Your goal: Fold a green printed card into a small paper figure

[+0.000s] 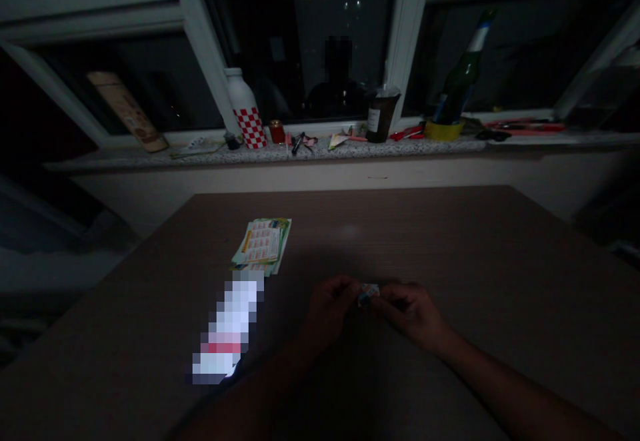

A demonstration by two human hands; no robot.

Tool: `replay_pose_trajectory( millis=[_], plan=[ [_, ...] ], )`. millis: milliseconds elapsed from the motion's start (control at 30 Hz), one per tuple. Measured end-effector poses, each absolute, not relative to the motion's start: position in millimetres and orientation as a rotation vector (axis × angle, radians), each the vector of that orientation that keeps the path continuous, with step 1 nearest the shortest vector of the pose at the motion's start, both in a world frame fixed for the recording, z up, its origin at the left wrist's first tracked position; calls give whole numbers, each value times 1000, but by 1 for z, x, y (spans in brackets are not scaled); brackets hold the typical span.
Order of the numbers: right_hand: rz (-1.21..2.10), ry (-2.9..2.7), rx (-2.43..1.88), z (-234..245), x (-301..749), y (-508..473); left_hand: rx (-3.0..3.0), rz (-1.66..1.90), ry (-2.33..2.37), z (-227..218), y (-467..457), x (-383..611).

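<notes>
Between my two hands is a small folded piece of printed paper (369, 292), white with coloured patches; dim light hides its finer print. My left hand (331, 304) pinches its left edge between thumb and fingers. On the opposite edge, my right hand (414, 311) has a similar pinch. Both hands are low over the brown table (425, 241). To the left lies a loose stack of printed paper sheets (261, 244) with green and yellow edges. Just below the stack, a bright pixelated rectangle that looks like a lit phone (233, 324) lies near my left forearm.
A granite windowsill (345, 150) runs behind the table. On it stand a tan flask (129, 113), a red-checked white bottle (246, 111), a red jar (277, 132), a dark drink cup (381, 116) and a green bottle (457, 84) inside a yellow tape roll (443, 130).
</notes>
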State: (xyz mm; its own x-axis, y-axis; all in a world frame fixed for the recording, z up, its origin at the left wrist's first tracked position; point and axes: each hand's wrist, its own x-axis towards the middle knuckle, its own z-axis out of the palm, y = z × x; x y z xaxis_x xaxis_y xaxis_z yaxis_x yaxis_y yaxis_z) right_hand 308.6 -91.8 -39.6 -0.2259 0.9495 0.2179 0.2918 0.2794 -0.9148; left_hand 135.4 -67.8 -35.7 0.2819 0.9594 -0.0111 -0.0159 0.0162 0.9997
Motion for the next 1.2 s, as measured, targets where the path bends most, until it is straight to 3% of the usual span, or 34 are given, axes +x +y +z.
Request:
replay_pose_trajectory(
  millis=[500, 733, 1200],
  plan=[
    [1144, -1626, -1145, -46, 312, -90, 1600, 774, 1025, -37, -72, 130],
    [1327, -1589, -1063, -34, 310, -94, 1372, 775, 865, -43, -70, 133],
    [1380, -1510, -999, -25, 309, -94, 1246, 798, 792, -33, -71, 135]
  ],
)
